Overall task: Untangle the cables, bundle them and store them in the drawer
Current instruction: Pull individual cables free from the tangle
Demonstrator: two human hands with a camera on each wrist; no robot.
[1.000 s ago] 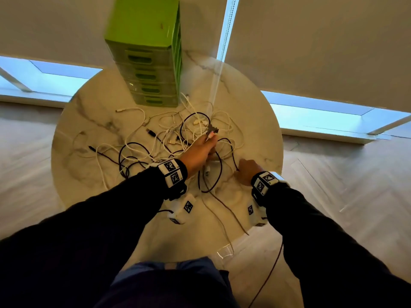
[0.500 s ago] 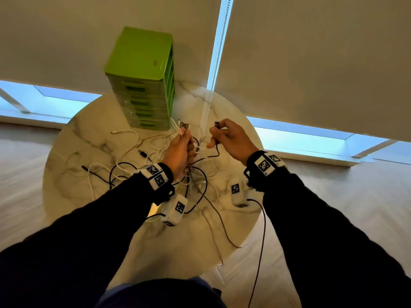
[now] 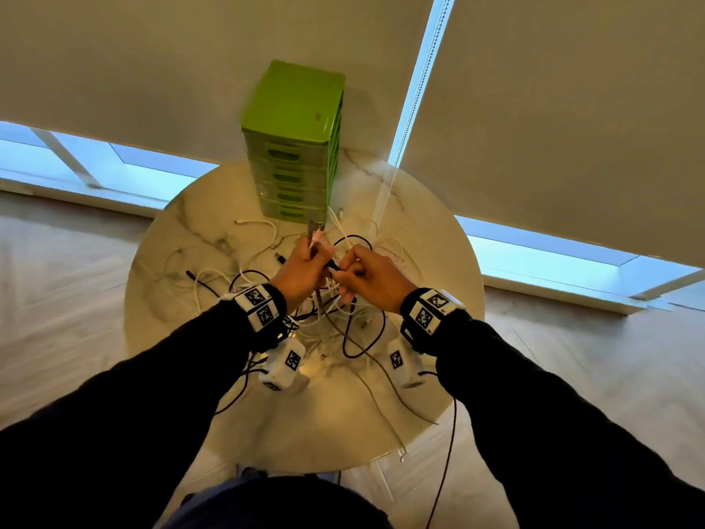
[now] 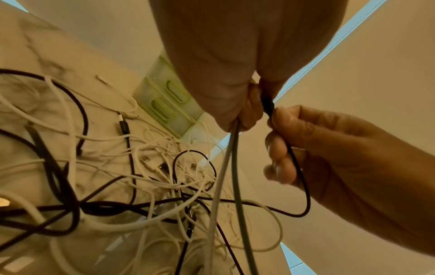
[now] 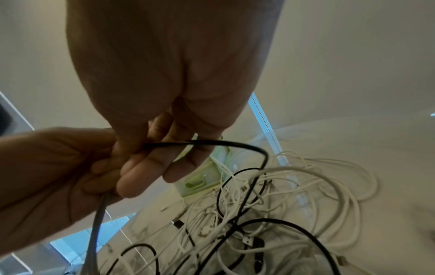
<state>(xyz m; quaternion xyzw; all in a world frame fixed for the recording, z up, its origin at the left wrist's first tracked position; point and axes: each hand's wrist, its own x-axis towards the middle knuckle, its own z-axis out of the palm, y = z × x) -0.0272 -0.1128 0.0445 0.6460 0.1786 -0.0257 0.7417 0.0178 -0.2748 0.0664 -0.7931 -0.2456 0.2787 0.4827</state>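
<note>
A tangle of white and black cables [image 3: 335,318] lies on the round marble table [image 3: 190,231]. My left hand [image 3: 305,267] is raised above it and grips a grey cable [image 4: 236,167] and a white one; their plug ends [image 3: 314,227] stick up from the fist. My right hand [image 3: 366,274] is right beside it and pinches a black cable [image 5: 212,143] close to the left fist; the black cable [image 4: 303,186] loops down into the pile. A green drawer unit [image 3: 293,147] stands at the table's far edge, drawers closed.
Loose white cable ends [image 3: 255,223] trail toward the table's left side. A thin cable [image 3: 396,433] hangs over the near right edge toward the wooden floor [image 3: 591,357]. Roller blinds [image 3: 553,108] and low windows [image 3: 534,250] lie behind the table.
Both hands have risen from the table. The right hand picked up a black cable and has moved in until it meets the left fist.
</note>
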